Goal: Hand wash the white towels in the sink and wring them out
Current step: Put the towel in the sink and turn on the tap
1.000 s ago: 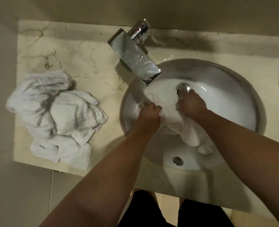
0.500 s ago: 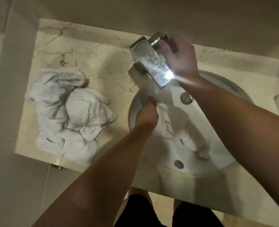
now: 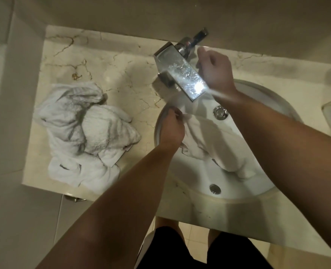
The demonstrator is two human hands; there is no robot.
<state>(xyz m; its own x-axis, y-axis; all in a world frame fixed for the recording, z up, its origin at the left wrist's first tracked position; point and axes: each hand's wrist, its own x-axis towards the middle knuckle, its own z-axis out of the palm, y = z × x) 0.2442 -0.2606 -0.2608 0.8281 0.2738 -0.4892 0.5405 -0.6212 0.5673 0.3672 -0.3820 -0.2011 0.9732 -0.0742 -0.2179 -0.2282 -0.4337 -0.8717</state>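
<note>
Gripping the upper edge of the white towel (image 3: 205, 140), the left hand (image 3: 172, 127) keeps its fingers pinched on the cloth inside the sink (image 3: 277, 98). Since 0.5 s ago, the right hand (image 3: 216, 69) has drawn back beside the faucet (image 3: 180, 71), fingers curled loosely, holding nothing. Water now runs. 1 towel pile (image 3: 83, 133) stays on the counter (image 3: 122, 63).

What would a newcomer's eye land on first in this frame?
The glare on the chrome faucet at the top of the sink, with the right hand beside it. Next, the left hand gripping a white towel in the basin, and the crumpled towel pile on the marble counter to the left.
</note>
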